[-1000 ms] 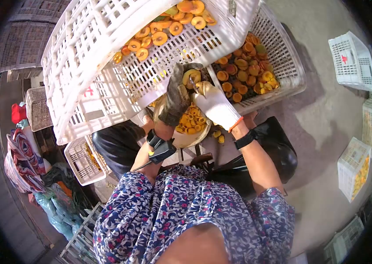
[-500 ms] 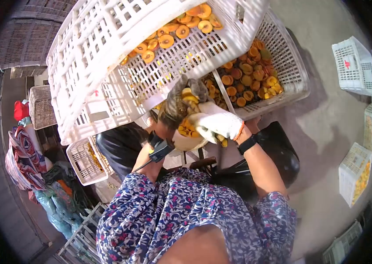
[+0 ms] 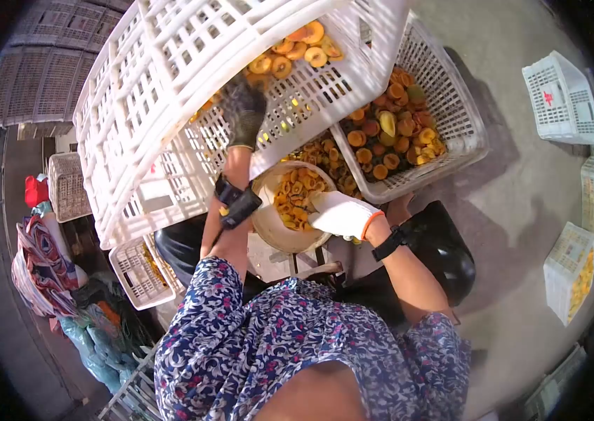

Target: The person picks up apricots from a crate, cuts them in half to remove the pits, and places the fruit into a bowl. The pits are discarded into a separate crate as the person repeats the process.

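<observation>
My left hand (image 3: 243, 112), in a dark grey glove, reaches into the tilted white crate (image 3: 325, 98) beside a pile of orange fruit halves (image 3: 281, 67) that look like apricots or peaches. Its fingers are blurred and partly hidden by the crate's side. Over the right rim of a round pale bowl (image 3: 264, 228) is my right hand (image 3: 342, 214), in a white glove with curled fingers. A small yellow-green end (image 3: 354, 240) pokes out below its palm; what it belongs to is hidden. Cut yellow-orange fruit pieces (image 3: 298, 193) lie in the bowl.
Behind the bowl, a lower white crate (image 3: 476, 133) holds many fruit halves (image 3: 399, 130). More white crates (image 3: 560, 98) stand on the floor to the right, one crate (image 3: 560, 270) with yellow fruit. At left are a small crate (image 3: 139, 281) and piled bags (image 3: 41, 266).
My left hand has left the bowl and moved up into the tilted crate. My right hand has separated from it and sits slightly lower. A pale yellow piece now shows in the lower crate.
</observation>
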The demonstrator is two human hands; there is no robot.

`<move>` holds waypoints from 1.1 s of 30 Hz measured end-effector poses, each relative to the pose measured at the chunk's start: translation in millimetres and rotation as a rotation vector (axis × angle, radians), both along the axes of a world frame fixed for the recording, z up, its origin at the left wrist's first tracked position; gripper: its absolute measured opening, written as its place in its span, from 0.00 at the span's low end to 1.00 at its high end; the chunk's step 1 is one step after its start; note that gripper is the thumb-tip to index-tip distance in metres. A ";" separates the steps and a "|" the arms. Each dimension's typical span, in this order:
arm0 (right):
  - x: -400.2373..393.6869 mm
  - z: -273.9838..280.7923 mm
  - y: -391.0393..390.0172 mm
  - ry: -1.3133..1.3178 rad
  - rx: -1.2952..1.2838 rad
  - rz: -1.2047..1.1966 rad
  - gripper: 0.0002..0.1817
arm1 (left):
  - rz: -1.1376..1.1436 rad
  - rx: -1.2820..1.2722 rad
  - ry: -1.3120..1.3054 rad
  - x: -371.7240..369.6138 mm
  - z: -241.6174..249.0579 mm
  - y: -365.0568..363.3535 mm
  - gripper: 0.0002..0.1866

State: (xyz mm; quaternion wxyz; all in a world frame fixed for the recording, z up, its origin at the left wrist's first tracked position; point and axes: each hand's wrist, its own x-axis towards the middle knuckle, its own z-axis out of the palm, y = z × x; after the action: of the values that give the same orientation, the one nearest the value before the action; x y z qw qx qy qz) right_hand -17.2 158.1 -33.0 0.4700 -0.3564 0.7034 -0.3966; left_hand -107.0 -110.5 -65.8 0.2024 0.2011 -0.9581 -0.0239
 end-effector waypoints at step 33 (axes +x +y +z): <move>-31.3 15.0 -10.3 0.234 0.148 -0.781 0.18 | -0.282 1.287 0.153 86.4 58.1 144.9 0.22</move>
State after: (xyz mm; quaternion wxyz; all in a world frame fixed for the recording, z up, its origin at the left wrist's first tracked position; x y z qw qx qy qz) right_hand -48.5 147.8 -18.0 0.2254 -0.0709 0.8611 -0.4502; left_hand -20.6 34.3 -7.7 0.1042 0.1522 -0.7529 -0.6318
